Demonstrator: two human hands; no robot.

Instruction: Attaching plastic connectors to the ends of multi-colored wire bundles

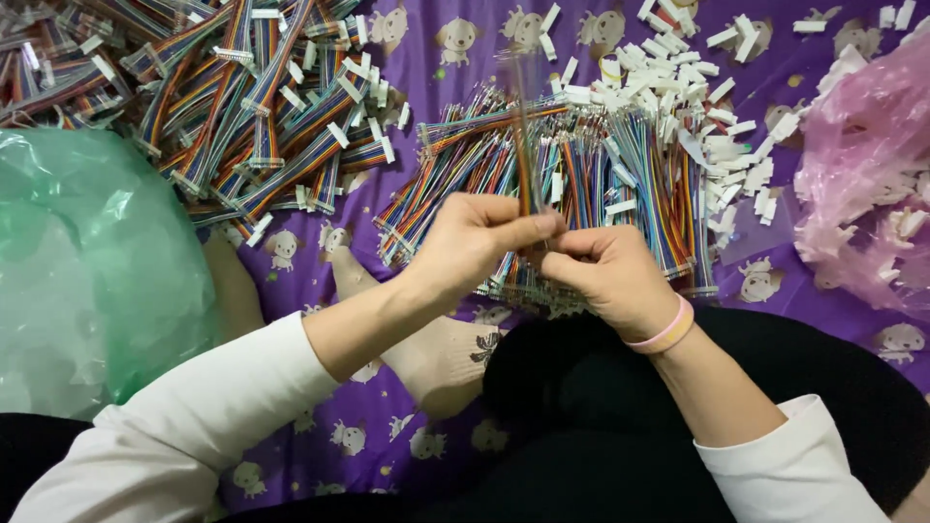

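Pinching blurred wire strip btwn left hand & right hand, strip upright above both.

Purple cloth carries pale puppy prints. Rainbow-striped ribbon cables lie far left, multicoloured loose wires centre, white connectors far right. Green bag left, pink bag right.

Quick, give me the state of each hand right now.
Left hand: closed, pinching a blurred strip of coloured wires.
Right hand: closed on the same wires' lower end.
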